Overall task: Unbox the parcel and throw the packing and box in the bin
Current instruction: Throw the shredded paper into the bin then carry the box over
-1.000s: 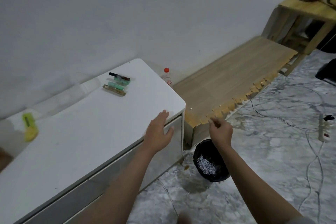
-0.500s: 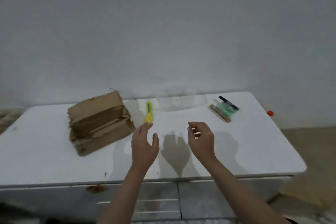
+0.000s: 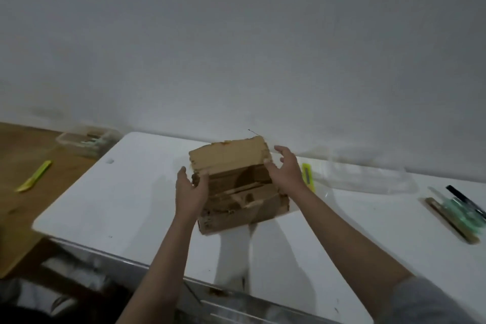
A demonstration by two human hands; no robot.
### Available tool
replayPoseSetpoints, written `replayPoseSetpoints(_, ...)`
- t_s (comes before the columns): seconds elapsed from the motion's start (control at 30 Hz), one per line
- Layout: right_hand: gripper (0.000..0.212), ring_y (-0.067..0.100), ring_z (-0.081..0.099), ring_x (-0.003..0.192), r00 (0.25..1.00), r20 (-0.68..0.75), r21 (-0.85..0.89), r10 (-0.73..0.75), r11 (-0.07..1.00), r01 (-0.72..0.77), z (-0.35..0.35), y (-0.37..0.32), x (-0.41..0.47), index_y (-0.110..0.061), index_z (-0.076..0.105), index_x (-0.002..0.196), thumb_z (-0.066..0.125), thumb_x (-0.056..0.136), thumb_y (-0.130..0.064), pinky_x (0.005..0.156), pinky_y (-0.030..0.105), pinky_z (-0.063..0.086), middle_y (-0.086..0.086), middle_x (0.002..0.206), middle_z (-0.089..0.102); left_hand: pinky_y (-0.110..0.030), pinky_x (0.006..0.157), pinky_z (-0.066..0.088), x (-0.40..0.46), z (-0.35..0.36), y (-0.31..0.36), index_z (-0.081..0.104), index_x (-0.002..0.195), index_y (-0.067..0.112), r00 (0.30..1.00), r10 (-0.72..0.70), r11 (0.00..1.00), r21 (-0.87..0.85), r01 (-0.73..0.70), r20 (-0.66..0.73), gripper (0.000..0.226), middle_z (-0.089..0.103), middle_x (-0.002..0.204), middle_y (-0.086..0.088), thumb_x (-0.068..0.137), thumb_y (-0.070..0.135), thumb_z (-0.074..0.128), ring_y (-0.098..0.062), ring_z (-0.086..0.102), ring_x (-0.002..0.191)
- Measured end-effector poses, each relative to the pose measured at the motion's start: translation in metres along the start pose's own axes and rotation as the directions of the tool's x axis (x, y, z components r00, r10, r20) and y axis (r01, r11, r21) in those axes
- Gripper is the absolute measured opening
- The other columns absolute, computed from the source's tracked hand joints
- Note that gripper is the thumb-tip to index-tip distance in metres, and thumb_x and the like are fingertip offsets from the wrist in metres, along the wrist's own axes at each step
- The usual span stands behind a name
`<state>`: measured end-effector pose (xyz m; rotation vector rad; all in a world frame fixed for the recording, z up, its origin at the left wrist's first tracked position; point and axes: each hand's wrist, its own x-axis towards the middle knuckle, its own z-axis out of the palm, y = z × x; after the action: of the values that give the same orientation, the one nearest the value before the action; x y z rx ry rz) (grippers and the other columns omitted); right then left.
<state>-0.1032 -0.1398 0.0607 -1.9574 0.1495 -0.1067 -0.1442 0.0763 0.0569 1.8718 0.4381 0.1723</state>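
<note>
1. Cardboard box (image 3: 236, 187) – on the white table (image 3: 118, 205), now flanked; half a second ago untouched.
2. Left hand (image 3: 190, 192) – at 9 o'clock, fingers curled on the box.
3. Right hand (image 3: 285, 172) – at 3 o'clock, spread, contact uncertain.
4. Binning judged next.

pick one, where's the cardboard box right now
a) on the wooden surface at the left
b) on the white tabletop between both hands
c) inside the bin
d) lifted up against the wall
b: the cardboard box sits on the white tabletop, with the left hand at its left end and the right hand at its right end, top flap standing open.
</note>
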Motion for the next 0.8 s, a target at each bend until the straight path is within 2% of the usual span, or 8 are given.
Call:
replayPoseSetpoints(0.13,0.054,0.023,0.042,0.13,0.987,0.086,0.103,0.136,0.984,-0.145,0.015,-0.001,0.022,-0.019,0.036,0.14,0.055,0.092,-0.037,0.095,0.029,0.037,0.007,0.145,0.04,-0.035,0.104,0.038,0.015,0.007,0.001,0.025,0.145,0.018,0.995,0.029,0.995,-0.095,-0.02,0.093,0.065,0.042,0.143,-0.004,0.092,0.042,0.053,-0.021,0.043,0.128)
replayPoseSetpoints(0.3,0.041,0.017,0.049,0.121,0.986,0.039,0.391,0.159,0.906,-0.162,0.01,0.006,0.026,-0.019,0.046,0.132,0.052,0.094,-0.034,0.094,0.027,0.04,0.002,0.132,0.052,-0.032,0.101,0.04,0.025,0.011,-0.004,0.044,0.134,0.025,0.997,0.07,0.933,-0.356,-0.053,0.034,0.044,0.051,0.127,0.006,0.095,0.045,0.044,-0.013,0.049,0.118)
replayPoseSetpoints(0.37,0.036,0.02,0.053,0.115,0.977,0.055,0.485,0.208,0.85,-0.208,0.002,0.005,0.028,-0.02,0.048,0.126,0.042,0.097,-0.04,0.083,0.028,0.045,0.003,0.124,0.057,-0.034,0.093,0.043,0.03,0.012,-0.001,0.062,0.108,0.028,0.999,0.04,0.871,-0.491,-0.026,0.018,0.039,0.062,0.108,0.005,0.095,0.052,0.034,-0.013,0.056,0.104)
replayPoseSetpoints(0.47,0.047,0.015,0.058,0.107,0.969,0.117,0.425,0.217,0.871,-0.246,-0.01,0.005,0.028,-0.021,0.06,0.115,0.026,0.099,-0.049,0.08,0.028,0.038,-0.001,0.118,0.063,-0.031,0.076,0.041,0.036,0.01,0.001,0.059,0.072,0.018,0.993,-0.098,0.765,-0.634,0.115,0.061,0.058,0.064,0.074,0.005,0.097,0.055,0.022,-0.015,0.056,0.078)
replayPoseSetpoints(0.5,0.051,0.012,0.058,0.108,0.966,0.136,0.406,0.221,0.877,-0.258,-0.013,0.006,0.026,-0.021,0.064,0.111,0.024,0.099,-0.051,0.085,0.028,0.033,-0.003,0.12,0.064,-0.031,0.077,0.041,0.037,0.009,0.0,0.058,0.067,0.014,0.989,-0.11,0.756,-0.637,0.149,0.1,0.065,0.066,0.078,0.002,0.096,0.058,0.02,-0.016,0.058,0.081)
replayPoseSetpoints(0.6,0.055,0.003,0.052,0.114,0.967,0.162,0.312,0.196,0.919,-0.239,-0.021,0.015,0.021,-0.022,0.064,0.119,0.024,0.098,-0.053,0.095,0.025,0.025,-0.013,0.122,0.062,-0.032,0.099,0.038,0.036,0.007,-0.007,0.068,0.065,0.005,0.987,-0.087,0.835,-0.532,0.145,0.132,0.076,0.071,0.107,-0.002,0.096,0.056,0.022,-0.014,0.059,0.111)
replayPoseSetpoints(0.7,0.038,-0.004,0.048,0.113,0.965,0.184,0.251,0.185,0.941,-0.228,-0.021,0.02,0.011,-0.027,0.062,0.123,0.044,0.095,-0.046,0.098,0.022,0.026,-0.02,0.126,0.054,-0.024,0.096,0.039,0.021,0.003,-0.011,0.075,0.082,0.013,0.994,-0.037,0.941,-0.33,0.069,0.102,0.049,0.064,0.121,0.004,0.097,0.043,0.039,0.004,0.055,0.112)
replayPoseSetpoints(0.8,0.041,0.003,0.039,0.131,0.968,0.223,0.172,0.116,0.973,-0.156,-0.014,0.028,0.003,-0.028,0.053,0.131,0.059,0.091,-0.033,0.107,0.023,0.03,-0.014,0.143,0.044,-0.025,0.1,0.035,0.01,-0.002,-0.021,0.073,0.098,0.027,0.991,0.039,0.98,-0.197,-0.013,0.127,0.02,0.052,0.137,0.004,0.091,0.023,0.055,-0.006,0.036,0.135)
